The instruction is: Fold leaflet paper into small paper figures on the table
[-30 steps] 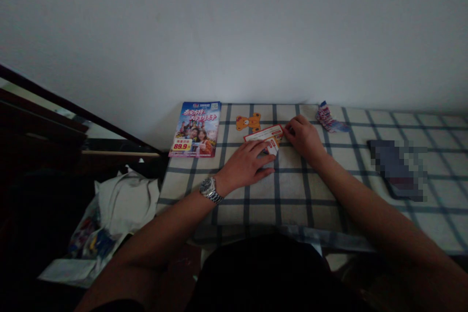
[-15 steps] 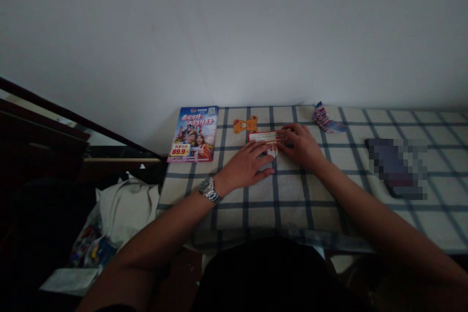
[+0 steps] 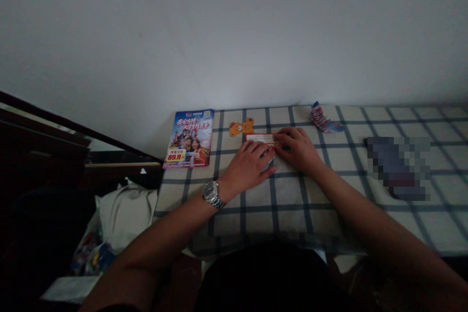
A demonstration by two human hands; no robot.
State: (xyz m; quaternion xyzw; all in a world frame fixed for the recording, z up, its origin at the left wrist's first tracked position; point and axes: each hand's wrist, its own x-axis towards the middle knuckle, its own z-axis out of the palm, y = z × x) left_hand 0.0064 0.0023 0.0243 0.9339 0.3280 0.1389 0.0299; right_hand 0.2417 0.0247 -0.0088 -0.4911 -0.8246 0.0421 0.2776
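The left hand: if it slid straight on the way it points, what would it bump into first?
Probably the right hand, just ahead of the left hand over the red-edged card; whether they touch is unclear.

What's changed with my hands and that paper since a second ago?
The right hand now reaches over the red-edged paper, whose right end has swung toward you. The left hand stays on it; flyer, bear picture and crumpled scrap haven't moved.

Just our side of the bear cutout [image 3: 240,128], the red-edged card [image 3: 260,138] now lies nearly level instead of slanting, and we now have our right hand [image 3: 298,149] over its right end, closer to our left hand [image 3: 250,165].
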